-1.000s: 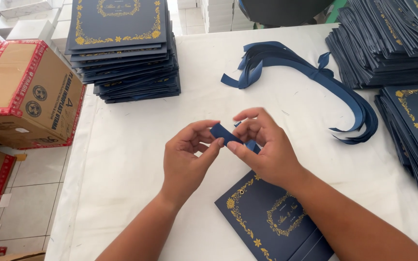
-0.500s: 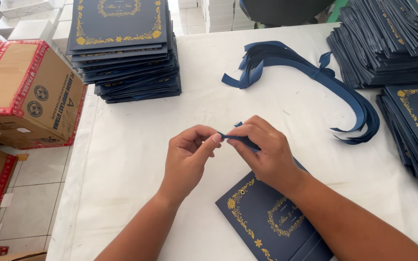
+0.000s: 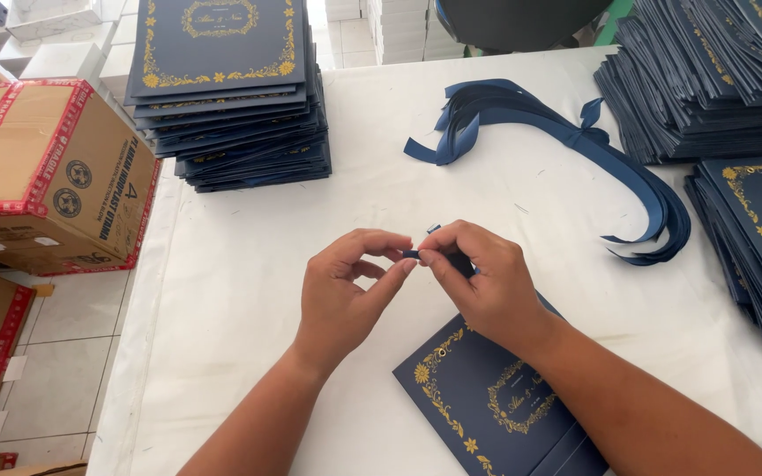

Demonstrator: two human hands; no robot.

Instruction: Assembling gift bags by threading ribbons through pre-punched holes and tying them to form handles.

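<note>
Fingertips (image 3: 416, 258) of both hands meet at centre frame, pinched narrow on a short piece of dark blue ribbon (image 3: 435, 229); only a small end shows above the knuckles. Left hand (image 3: 346, 295) grips with thumb and forefinger, other fingers curled. Right hand (image 3: 482, 282) does likewise, knuckles up, wrist angled toward the lower right. Both forearms enter from the bottom edge and converge.

Ribbon judged light, soft and limp, likely smooth and prone to slipping; best held close to its end between fingertip pads.

Beneath the right wrist, lower centre, lies a dark blue card (image 3: 487, 397) with gold ornament, flat on the white table (image 3: 249, 291). A bundle of long ribbons (image 3: 575, 141) lies upper centre. Card stacks stand upper left (image 3: 222, 79) and along the right edge (image 3: 716, 79). Cardboard boxes (image 3: 46, 176) sit at far left.
</note>
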